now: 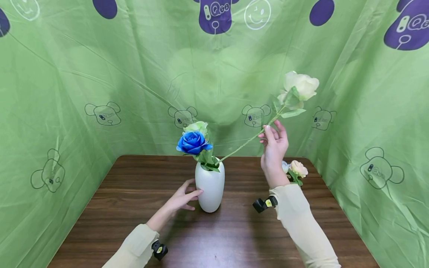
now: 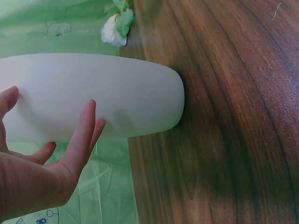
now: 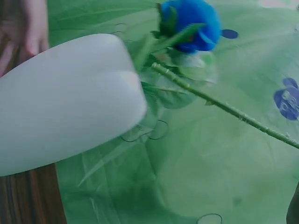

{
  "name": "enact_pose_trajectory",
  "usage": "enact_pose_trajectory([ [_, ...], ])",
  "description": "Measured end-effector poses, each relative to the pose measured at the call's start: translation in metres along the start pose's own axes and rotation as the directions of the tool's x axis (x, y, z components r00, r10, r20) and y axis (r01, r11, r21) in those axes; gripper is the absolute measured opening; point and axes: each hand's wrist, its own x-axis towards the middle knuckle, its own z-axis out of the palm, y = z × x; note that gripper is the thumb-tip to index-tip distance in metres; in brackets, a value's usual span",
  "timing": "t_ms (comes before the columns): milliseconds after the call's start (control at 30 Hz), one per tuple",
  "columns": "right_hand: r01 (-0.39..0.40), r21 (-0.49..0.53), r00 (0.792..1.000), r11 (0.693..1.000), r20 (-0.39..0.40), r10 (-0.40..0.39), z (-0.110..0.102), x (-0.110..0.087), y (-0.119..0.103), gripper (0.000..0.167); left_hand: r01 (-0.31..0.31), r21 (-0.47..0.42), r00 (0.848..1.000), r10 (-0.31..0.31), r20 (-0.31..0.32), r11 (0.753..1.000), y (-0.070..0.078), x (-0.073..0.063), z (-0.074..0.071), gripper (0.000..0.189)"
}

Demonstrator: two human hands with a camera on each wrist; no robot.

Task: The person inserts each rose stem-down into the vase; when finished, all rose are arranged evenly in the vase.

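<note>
A white vase (image 1: 210, 186) stands upright on the table, holding a blue rose (image 1: 193, 143) and a pale green flower (image 1: 197, 127) behind it. My left hand (image 1: 183, 196) touches the vase's left side with spread, fairly straight fingers (image 2: 85, 126). Up to the right, my right hand (image 1: 275, 149) pinches the green stem of a white rose (image 1: 303, 86) between thumb and fingers. That stem slants down to the left, its bare cut end (image 3: 156, 67) close over the vase mouth. In the right wrist view, the right hand's fingers are out of frame.
A peach flower (image 1: 298, 169) and a pale bluish flower (image 1: 285, 166) lie at the right rear of the brown wooden table (image 1: 134, 193), partly behind my right wrist. A green printed cloth (image 1: 144, 74) encloses the back and sides.
</note>
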Motion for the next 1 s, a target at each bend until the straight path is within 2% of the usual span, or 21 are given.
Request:
enact_pose_trajectory([
  [167,0.032,-0.113,0.994,0.993,0.104,-0.020,0.005,-0.013,0.015,0.036,-0.001,0.002,1.000,0.001,0.002,1.000,0.000,-0.001,0.000,0.065],
  [333,0.102,-0.268,0.970,0.958,0.239,-0.037,0.010,-0.028,0.031,0.035,0.002,0.005,1.000,-0.002,0.002,1.000,0.002,-0.002,0.001,0.065],
  [467,0.132,-0.402,0.946,0.906,0.325,0.006,0.018,-0.042,0.037,0.031,0.004,0.005,1.000,-0.004,0.002,1.000,0.001,-0.001,0.000,0.065],
  [633,0.156,-0.538,0.926,0.828,0.371,0.067,0.025,-0.062,0.040,0.027,-0.005,0.000,1.000,0.005,0.001,1.000,-0.010,0.008,-0.002,0.067],
  [800,0.183,-0.608,0.922,0.772,0.378,0.079,0.014,-0.073,0.059,0.022,-0.005,0.008,1.000,0.005,-0.009,1.000,-0.022,0.016,-0.004,0.069],
  [900,0.223,-0.640,0.907,0.735,0.412,0.085,0.006,-0.076,0.072,0.020,-0.004,0.018,1.000,0.005,-0.011,1.000,-0.024,0.018,-0.005,0.070],
  [1000,0.269,-0.679,0.889,0.683,0.447,0.095,0.002,-0.079,0.081,0.018,-0.008,0.023,1.000,0.008,-0.012,1.000,-0.025,0.018,-0.005,0.071],
])
